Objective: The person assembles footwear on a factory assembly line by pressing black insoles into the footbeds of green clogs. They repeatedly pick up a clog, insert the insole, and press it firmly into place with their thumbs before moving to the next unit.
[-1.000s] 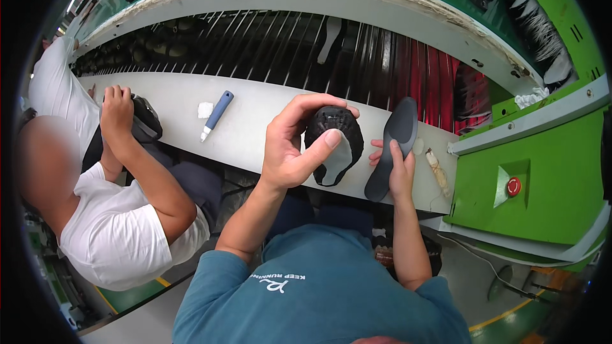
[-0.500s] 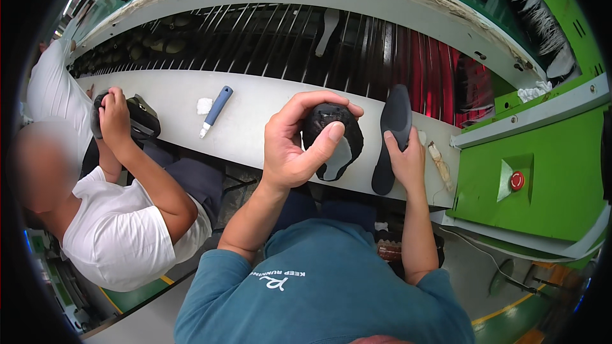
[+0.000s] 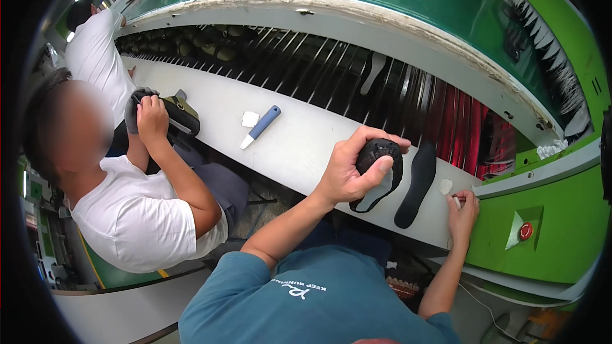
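My left hand (image 3: 354,169) grips a black shoe upper (image 3: 390,185) with a grey underside, held over the edge of the white table (image 3: 306,134). On the table just right of it lies a black shoe sole (image 3: 415,185), untouched. At the table's right end my right hand (image 3: 463,215) is closed with a slim whitish tool (image 3: 457,203) between the fingers; most of that tool is hidden by the hand. A round white pad (image 3: 445,186) lies beside those fingers.
A blue-handled brush (image 3: 261,127) and a white scrap (image 3: 250,119) lie left on the table. Behind runs a roller conveyor (image 3: 325,83) carrying a sole (image 3: 373,73). A co-worker (image 3: 150,210) handles a dark shoe at left. A green machine panel with a red button (image 3: 525,230) stands right.
My right hand has let go of the black sole, which now lies on the table, and has moved right and taken hold of the whitish tool. My left hand still holds the upper. The view has shifted.
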Demonstrator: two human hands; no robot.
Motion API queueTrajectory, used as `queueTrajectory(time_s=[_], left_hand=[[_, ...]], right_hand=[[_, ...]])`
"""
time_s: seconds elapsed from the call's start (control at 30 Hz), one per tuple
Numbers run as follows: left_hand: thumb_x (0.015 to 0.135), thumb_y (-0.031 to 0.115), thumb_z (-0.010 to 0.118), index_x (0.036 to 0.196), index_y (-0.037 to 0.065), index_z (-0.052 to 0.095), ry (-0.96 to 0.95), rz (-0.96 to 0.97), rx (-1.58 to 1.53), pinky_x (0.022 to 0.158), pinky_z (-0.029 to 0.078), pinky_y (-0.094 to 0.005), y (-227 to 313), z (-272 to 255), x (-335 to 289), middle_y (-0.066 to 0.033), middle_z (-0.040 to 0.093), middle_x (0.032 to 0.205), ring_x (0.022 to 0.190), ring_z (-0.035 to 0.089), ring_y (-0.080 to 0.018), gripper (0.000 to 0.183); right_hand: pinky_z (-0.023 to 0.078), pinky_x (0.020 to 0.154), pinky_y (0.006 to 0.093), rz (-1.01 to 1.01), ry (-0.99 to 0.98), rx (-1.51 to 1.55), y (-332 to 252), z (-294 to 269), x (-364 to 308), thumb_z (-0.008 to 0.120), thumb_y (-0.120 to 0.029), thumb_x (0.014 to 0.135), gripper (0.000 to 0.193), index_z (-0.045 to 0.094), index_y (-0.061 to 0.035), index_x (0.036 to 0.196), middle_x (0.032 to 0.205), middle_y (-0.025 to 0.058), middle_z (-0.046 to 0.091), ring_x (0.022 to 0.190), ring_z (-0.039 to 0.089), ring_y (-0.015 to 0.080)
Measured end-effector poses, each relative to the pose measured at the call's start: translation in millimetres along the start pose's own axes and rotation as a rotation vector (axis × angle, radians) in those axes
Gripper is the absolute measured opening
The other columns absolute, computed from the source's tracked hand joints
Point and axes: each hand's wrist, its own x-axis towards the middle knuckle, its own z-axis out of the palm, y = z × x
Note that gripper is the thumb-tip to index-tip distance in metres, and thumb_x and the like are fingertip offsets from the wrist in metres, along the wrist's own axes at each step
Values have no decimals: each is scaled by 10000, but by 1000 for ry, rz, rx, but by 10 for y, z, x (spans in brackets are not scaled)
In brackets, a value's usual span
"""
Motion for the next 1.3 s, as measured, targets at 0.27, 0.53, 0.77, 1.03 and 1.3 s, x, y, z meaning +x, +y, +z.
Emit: queueTrajectory(time_s=[0.27, 0.53, 0.77, 1.03, 1.3], left_hand=[[1098, 155, 687, 1291, -10, 630, -32, -14, -28, 912, 627, -375, 22, 3, 21, -172, 813, 1043, 982, 791, -230, 260], [1076, 101, 710, 1275, -21, 640, -71, -19, -28, 912, 619, -363, 137, 237, 50, -160, 811, 1047, 963, 784, -225, 244], [1063, 60, 681, 1334, -6, 663, -101, 73, 1, 967, 604, -368, 244, 341, 148, -159, 802, 1185, 1064, 781, -241, 280], [1037, 32, 687, 1351, 24, 683, -113, 102, 79, 899, 601, -356, 306, 319, 172, -124, 775, 1089, 978, 768, -231, 314], [1015, 25, 695, 1369, 6, 667, -62, 67, 31, 933, 576, -344, 282, 302, 161, -137, 766, 1141, 1013, 749, -228, 356]], right_hand=[[434, 580, 232, 116, -14, 711, -520, -663, 180, 685, -161, 1119, 166, 644, -35, 1219, 907, 50, 618, 707, 581, 106], [372, 515, 194, -442, -3, 1370, -1832, -1549, 401, 558, -245, 1199, 302, 556, 2, 1373, 804, -4, 516, 606, 428, 71], [480, 595, 255, -667, -21, 1563, -2790, -1578, 594, 536, -256, 1204, 364, 545, 6, 1456, 905, 22, 551, 771, 521, 117], [487, 660, 282, -596, -71, 1497, -3032, -1252, 590, 581, -202, 1179, 332, 536, -8, 1444, 901, 46, 598, 764, 534, 128], [482, 639, 276, -730, 61, 1534, -3067, -1386, 700, 549, -187, 1195, 314, 544, -18, 1459, 902, 61, 626, 768, 534, 133]])
